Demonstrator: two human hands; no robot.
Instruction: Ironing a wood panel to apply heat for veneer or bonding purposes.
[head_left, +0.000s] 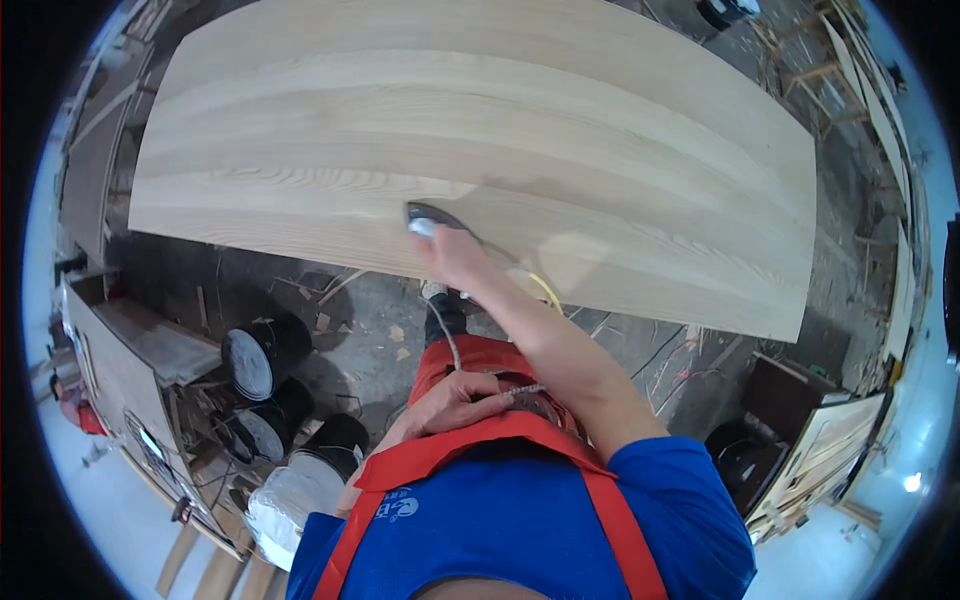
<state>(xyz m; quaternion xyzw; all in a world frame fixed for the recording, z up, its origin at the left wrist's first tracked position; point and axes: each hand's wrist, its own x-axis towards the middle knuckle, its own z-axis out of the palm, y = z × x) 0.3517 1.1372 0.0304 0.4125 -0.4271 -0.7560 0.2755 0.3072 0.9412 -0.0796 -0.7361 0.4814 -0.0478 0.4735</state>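
Observation:
A large pale wood-grain panel [380, 110] spreads out in front of me. Near its close edge, left of centre, a clothes iron [438, 214] with a dark base and a whitish body rests on the surface. My right hand [455, 257] is closed round the iron's handle, the arm stretched forward. At my waist my left hand [455, 402] is closed on a grey braided cord [448, 335], which shows on both sides of the fingers. A yellow stretch of cord [547, 290] lies by my right forearm, over the panel's edge.
Several black buckets [278, 343] stand on the littered floor to my left, beside a wooden bench [160, 340]. A white-covered container [290, 505] is close to my left side. A stack of boards [830, 455] stands at the right. Wood scraps and wires lie below the panel's near edge.

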